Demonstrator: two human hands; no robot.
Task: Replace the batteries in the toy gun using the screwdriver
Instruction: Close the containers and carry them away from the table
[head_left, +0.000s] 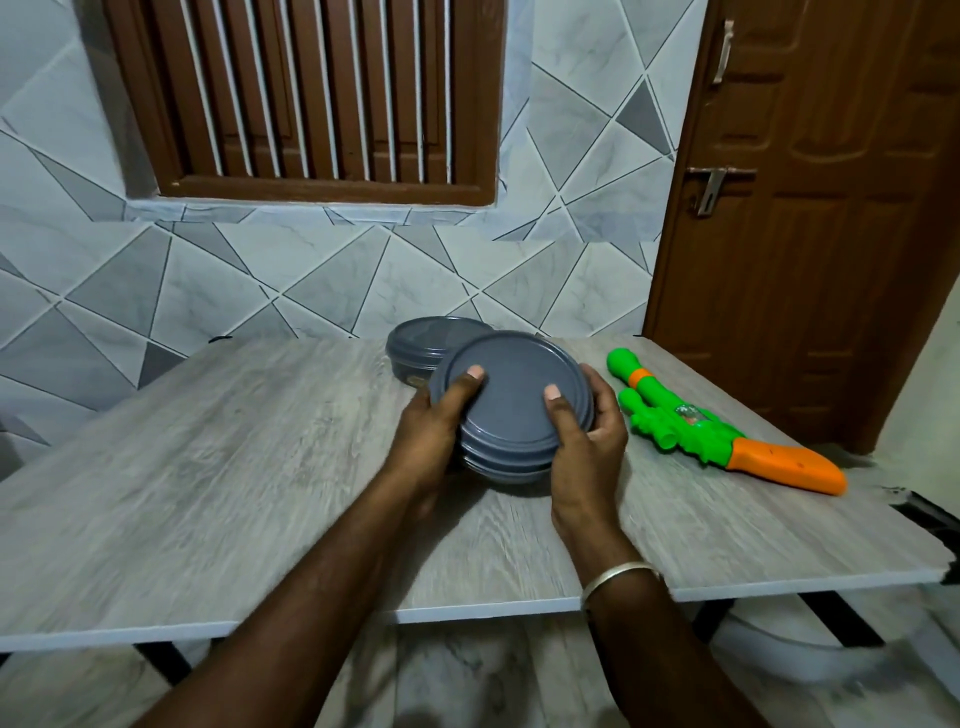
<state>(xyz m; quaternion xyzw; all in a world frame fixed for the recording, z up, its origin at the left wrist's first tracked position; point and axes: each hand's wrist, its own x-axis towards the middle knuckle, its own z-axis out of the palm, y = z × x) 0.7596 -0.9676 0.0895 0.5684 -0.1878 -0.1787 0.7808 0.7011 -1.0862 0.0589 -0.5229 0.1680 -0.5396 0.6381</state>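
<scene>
Two bare forearms are stretched forward over the near edge of the grey wood-grain bench (208, 467), a silver bangle (618, 574) worn on the right wrist. A round grey lidded container (514, 395) is gripped between both hands and tilted so that its lid is turned toward the camera. The left hand (441, 415) is curled round the container's left side, its thumb laid flat on the lid. The right hand (587, 431) is wrapped round the right side, with its thumb pressed on the lid in the same way and its fingers hooked behind the rim. Whether the container's lower edge is resting on the bench cannot be told.

The green and orange toy gun (701, 426) is seen lying flat on the bench just to the right of the held container, untouched, its orange grip turned toward the near right corner. A second grey container (415, 348) is set directly behind the held one, partly hidden by it. Beyond it, a grey tiled wall (208, 280) with a brown barred window (311, 93) is seen, and a brown door (805, 208) is seen to the far right.
</scene>
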